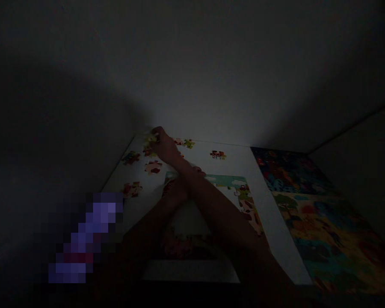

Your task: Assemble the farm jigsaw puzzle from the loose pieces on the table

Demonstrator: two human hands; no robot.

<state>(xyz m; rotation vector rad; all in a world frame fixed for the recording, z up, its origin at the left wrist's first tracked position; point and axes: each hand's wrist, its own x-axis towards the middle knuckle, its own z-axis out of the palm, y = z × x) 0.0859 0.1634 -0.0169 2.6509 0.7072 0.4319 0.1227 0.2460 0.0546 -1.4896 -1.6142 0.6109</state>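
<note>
Dim light is covering the white table (239,163). My right hand (161,142) is pinching a green piece (150,138), far left; the puzzle (247,205) is lying nearer me and rightward, my left hand (196,170), grip too hidden to tell, crossing underneath by its far edge.

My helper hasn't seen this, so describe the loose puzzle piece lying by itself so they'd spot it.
On the white surface, find the partly built puzzle with its teal far border. Beyond that border lies the loose puzzle piece. Unlike the other loose pieces, gathered farther left, it lies alone.
</note>
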